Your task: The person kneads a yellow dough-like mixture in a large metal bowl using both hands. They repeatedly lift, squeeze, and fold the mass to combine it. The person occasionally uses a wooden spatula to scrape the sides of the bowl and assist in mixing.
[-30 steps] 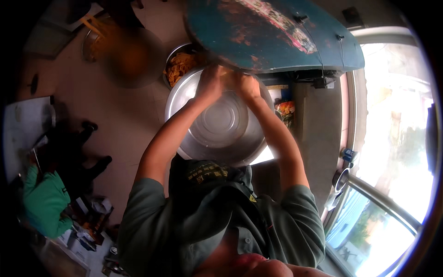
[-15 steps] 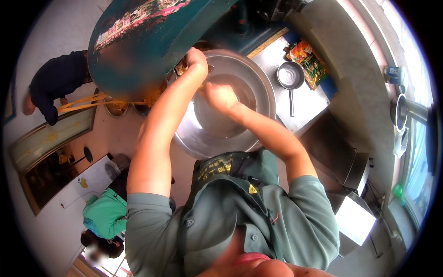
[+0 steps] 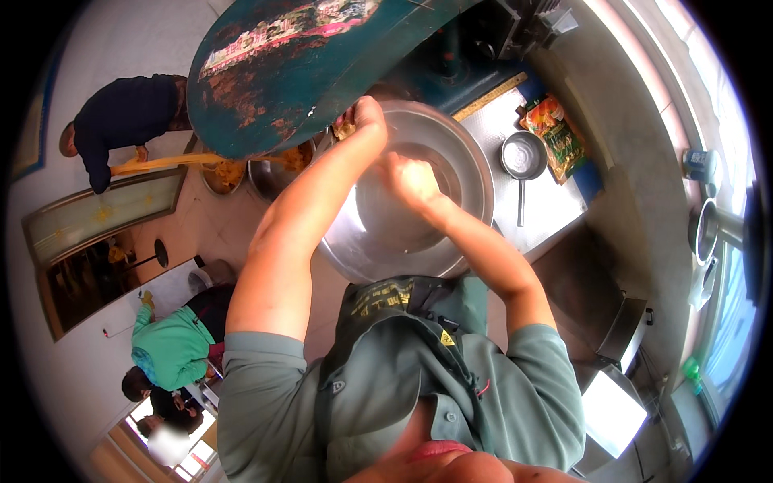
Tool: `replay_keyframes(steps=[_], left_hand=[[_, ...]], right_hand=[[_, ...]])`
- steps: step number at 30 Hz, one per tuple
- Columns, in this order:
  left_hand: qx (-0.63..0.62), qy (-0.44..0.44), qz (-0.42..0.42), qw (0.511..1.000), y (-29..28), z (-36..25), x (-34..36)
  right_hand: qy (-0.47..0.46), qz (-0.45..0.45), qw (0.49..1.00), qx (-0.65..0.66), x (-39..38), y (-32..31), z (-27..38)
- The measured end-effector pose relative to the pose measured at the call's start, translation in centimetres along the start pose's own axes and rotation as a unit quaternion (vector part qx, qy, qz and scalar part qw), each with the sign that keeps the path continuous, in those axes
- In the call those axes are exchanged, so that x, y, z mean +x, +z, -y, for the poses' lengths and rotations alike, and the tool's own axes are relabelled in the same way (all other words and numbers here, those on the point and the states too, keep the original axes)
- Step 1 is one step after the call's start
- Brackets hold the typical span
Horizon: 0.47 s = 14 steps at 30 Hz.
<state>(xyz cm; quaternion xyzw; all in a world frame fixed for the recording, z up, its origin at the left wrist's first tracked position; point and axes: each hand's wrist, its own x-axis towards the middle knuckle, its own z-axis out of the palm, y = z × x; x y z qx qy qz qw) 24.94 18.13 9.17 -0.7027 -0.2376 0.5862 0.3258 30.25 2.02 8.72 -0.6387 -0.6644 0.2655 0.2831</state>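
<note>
A wide, shiny metal basin stands in front of me, with water or a wet sheen in its bottom. My left hand is at the basin's far left rim, close under a worn dark green machine housing. Its fingers are bent round or against something brownish-yellow that is too covered to name. Over the left half of the basin is my right hand, closed, with its fingertips turned away toward the left hand. Whatever it holds, if anything, is hidden.
Right of the basin, a small long-handled pan and a colourful food packet lie on a metal counter. At left, a person in dark clothes handles long yellow strips above bowls. Another person wears green.
The whole view has shifted, so the basin and machine appear further right. Both my hands stay at the basin's left side. The person in dark clothes has moved the arm holding the yellow strips.
</note>
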Motion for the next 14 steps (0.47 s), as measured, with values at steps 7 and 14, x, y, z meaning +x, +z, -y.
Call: replay_keyframes(steps=[7,14], left_hand=[[-0.264,-0.057,-0.133,0.954,3.6,-1.9,-0.4],[-0.492,-0.023,-0.292,0.82,10.8,-0.3,-9.1]], right_hand=[[0.045,0.07,0.996,-0.042,3.3,-1.1,1.1],[-0.029,0.091,0.986,-0.133,10.6,4.5,-0.3]])
